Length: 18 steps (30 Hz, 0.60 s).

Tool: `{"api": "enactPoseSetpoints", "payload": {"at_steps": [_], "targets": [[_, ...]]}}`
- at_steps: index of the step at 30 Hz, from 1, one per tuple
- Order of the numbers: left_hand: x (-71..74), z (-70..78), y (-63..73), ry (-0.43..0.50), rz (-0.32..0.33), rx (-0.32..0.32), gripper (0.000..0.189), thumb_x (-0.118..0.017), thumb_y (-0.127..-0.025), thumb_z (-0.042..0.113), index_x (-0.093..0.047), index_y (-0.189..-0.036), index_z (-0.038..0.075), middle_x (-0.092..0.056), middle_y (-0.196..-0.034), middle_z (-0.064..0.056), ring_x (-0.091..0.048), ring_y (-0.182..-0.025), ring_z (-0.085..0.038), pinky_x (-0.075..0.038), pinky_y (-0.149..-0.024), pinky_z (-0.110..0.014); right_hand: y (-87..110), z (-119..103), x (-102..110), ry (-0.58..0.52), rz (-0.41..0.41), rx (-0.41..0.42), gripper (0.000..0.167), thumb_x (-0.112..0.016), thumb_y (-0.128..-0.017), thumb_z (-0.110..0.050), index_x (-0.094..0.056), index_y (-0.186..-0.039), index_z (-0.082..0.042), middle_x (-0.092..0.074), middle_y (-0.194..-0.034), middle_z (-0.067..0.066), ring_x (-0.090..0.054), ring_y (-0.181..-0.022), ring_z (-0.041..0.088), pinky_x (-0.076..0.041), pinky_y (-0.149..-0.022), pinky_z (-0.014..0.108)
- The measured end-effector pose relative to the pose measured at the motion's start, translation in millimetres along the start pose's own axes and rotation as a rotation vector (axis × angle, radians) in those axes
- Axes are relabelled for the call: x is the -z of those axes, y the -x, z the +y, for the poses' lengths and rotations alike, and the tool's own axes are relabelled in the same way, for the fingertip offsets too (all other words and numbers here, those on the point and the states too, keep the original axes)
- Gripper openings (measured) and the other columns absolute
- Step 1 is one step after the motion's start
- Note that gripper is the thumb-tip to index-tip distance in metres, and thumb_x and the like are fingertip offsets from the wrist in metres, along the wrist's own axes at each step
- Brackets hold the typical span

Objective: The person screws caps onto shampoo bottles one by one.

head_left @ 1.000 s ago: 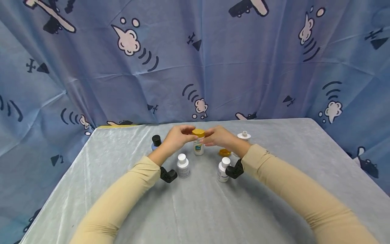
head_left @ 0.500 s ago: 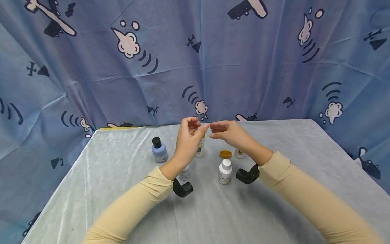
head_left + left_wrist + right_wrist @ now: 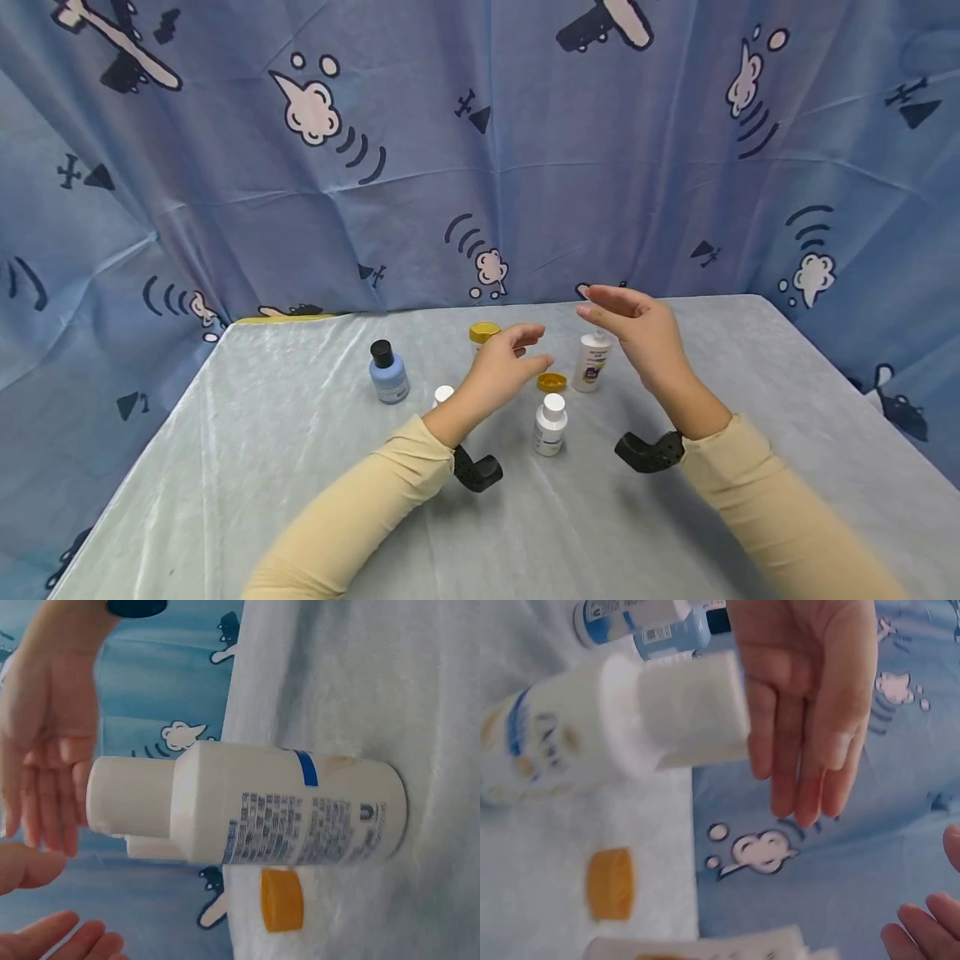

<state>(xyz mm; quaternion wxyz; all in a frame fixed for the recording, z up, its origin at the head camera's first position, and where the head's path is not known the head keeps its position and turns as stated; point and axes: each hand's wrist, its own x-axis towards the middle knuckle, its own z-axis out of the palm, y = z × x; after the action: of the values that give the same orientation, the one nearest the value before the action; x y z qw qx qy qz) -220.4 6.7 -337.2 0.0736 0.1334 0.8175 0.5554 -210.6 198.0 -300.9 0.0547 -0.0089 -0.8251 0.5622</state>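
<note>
Both my hands are held above the table with nothing in them. My left hand [image 3: 498,371] has its fingers extended, in front of the bottle with a yellow cap [image 3: 483,332] and hiding most of it. My right hand [image 3: 645,342], fingers loosely bent, hovers beside the nozzle of an uncapped white bottle [image 3: 591,364]; whether it touches it I cannot tell. A loose orange-yellow cap [image 3: 551,382] lies between the hands. Nearer me stands a white-capped bottle [image 3: 551,429], large in the left wrist view as a white bottle [image 3: 300,806].
A blue bottle with a black cap [image 3: 388,379] stands at the left. Another white-capped bottle [image 3: 442,394] is partly hidden behind my left forearm. A pale cloth [image 3: 300,467] covers the table, and a patterned blue curtain [image 3: 420,150] hangs behind its far edge.
Both hands have come away from the yellow-capped bottle. The left has moved right and nearer me, the right farther right to the uncapped bottle. The bottles stand where they were.
</note>
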Motion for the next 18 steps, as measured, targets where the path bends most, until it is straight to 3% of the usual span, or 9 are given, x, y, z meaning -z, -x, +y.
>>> {"api": "enactPoseSetpoints", "payload": {"at_steps": [6,10,14,18], "targets": [[-15.1,-8.7,-17.2,-0.073,-0.065,0.041,0.049,-0.070,-0.092,0.018,-0.057,-0.138,0.010,-0.056,-0.145,-0.010,-0.049,-0.137,-0.033,-0.045,-0.112,-0.043,-3.4,22,6,-0.082,0.070,-0.082,0.071,-0.070,-0.094,-0.032,-0.037,-0.153,-0.010,-0.045,-0.155,0.010,-0.043,-0.143,0.024,-0.037,-0.118,0.043],[-23.5,-14.8,-24.7,-0.104,-0.072,0.057,0.048,-0.072,-0.091,0.021,-0.059,-0.137,0.013,-0.057,-0.144,-0.010,-0.049,-0.137,-0.032,-0.046,-0.110,-0.045,-1.9,35,8,-0.096,0.073,-0.117,0.072,-0.070,-0.093,-0.032,-0.037,-0.153,-0.009,-0.044,-0.155,0.012,-0.046,-0.142,0.022,-0.039,-0.117,0.041],[-27.6,-23.3,-26.6,-0.100,-0.066,0.096,0.053,-0.073,-0.090,0.024,-0.057,-0.139,0.011,-0.057,-0.145,-0.009,-0.051,-0.136,-0.030,-0.045,-0.111,-0.044,-1.0,50,5,-0.108,0.086,-0.129,0.072,-0.072,-0.092,-0.036,-0.041,-0.151,-0.009,-0.048,-0.152,0.012,-0.057,-0.126,0.005,-0.044,-0.111,0.026],[-31.8,-34.1,-27.8,-0.076,-0.067,0.122,0.058,-0.074,-0.089,0.023,-0.054,-0.141,0.007,-0.056,-0.144,-0.012,-0.053,-0.134,-0.029,-0.045,-0.110,-0.043,-0.7,62,-2,-0.118,0.086,-0.131,0.071,-0.073,-0.091,-0.034,-0.045,-0.149,-0.006,-0.051,-0.150,0.014,-0.055,-0.108,-0.011,-0.047,-0.094,0.008]]}}
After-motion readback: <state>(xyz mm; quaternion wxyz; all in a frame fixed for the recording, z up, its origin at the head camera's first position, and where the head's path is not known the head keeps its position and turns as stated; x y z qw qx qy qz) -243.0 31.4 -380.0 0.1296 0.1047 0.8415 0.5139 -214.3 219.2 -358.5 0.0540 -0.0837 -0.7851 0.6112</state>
